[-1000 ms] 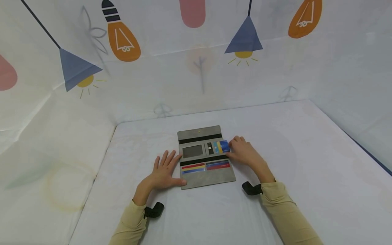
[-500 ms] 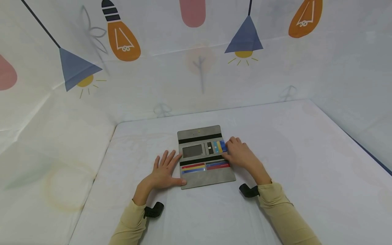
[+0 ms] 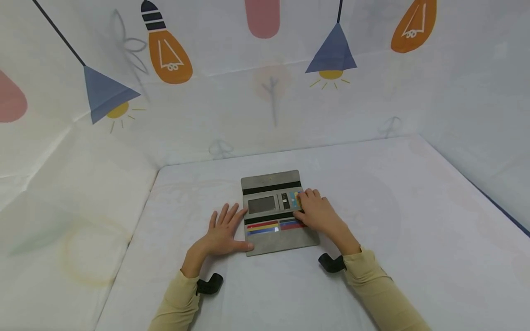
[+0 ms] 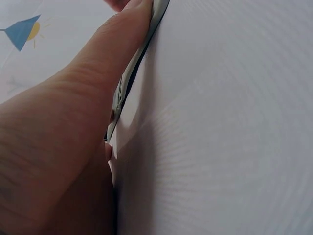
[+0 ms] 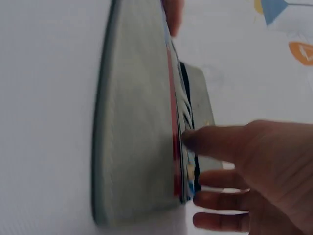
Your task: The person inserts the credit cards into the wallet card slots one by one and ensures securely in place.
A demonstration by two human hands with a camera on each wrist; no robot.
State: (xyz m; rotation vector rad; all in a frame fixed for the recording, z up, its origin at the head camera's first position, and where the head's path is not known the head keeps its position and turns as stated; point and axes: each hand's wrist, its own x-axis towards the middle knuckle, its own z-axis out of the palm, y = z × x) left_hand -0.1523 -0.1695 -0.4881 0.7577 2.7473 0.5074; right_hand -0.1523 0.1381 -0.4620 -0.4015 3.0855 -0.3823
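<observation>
My left hand (image 3: 221,233) lies flat, fingers straight, pinning the open grey wallet (image 3: 278,212) on the table (image 3: 414,220). My right hand (image 3: 316,212) fingers press cards (image 3: 293,198) into the slots, clamping nothing. Cards could jam or the wallet skid if the left hand lifts.

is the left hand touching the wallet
Touching. The head view shows the left hand flat, thumb and fingers against the wallet's left edge.

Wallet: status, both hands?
Left hand flat, open, steadying the grey wallet at its left edge. Right hand fingers on the card slots, pushing the cards. Nothing in the way.
</observation>
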